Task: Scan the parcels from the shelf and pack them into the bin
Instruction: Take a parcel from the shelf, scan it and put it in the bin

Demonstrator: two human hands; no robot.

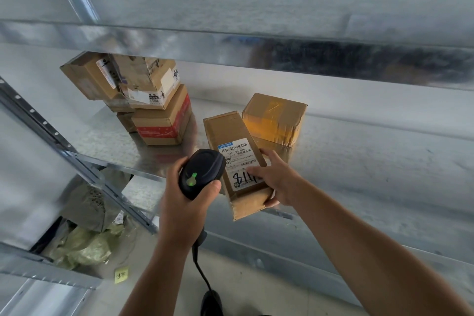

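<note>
Shelf [110,136] front: right hand [278,181] grips the parcel [230,133], left hand [187,204] grips the scanner [202,172]. The thumb lying on the label [238,159] may block the read.

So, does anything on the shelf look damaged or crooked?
Yes. The stack at the back left is untidy. The top box sits askew on the red-banded box, its labels torn and peeling, and the box beside it leans too. The parcel in the right hand looks intact.

Brown parcel [237,161], black scanner [201,173] green light, red-banded box [164,120]
</note>
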